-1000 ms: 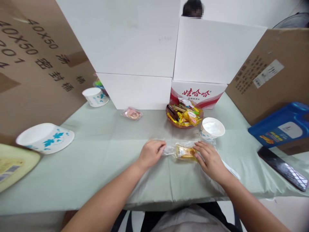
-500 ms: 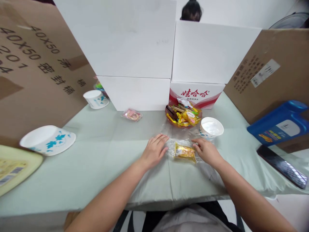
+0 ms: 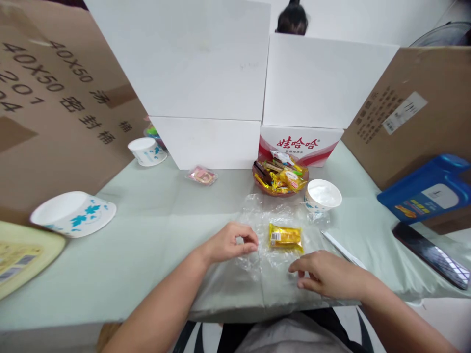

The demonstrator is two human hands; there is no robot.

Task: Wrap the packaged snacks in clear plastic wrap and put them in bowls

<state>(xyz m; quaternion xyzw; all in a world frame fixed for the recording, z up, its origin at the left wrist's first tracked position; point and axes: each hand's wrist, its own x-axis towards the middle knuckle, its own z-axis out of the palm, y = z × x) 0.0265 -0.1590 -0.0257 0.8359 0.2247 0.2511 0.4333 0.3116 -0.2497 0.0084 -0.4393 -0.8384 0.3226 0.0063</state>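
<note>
A snack in a yellow wrapper [image 3: 286, 237] lies flat on a spread sheet of clear plastic film [image 3: 251, 264]. My left hand [image 3: 232, 241] is over the film's left edge, just left of the snack. Its fingers curve toward the thumb with a gap showing, and no film is plainly pinched there. To the lower right of the snack, my right hand [image 3: 327, 274] hovers palm down near the film's front edge, fingers and thumb apart. Beside it, partly behind its wrist, lies a slim white stick-like item [image 3: 340, 249].
Behind the film are a bowl of wrapped snacks [image 3: 280, 177] and a white paper cup [image 3: 323, 195]. A pink packet [image 3: 201, 175] lies farther left. A phone [image 3: 429, 255] and blue bottle [image 3: 423, 189] are right. Cardboard [image 3: 47, 98] and white boxes [image 3: 206, 142] enclose the table; a person's head shows beyond.
Both hands have drawn back toward me, the right one farther. The film now lies spread wider around the snack. The white stick-like item has come into view by the right hand.
</note>
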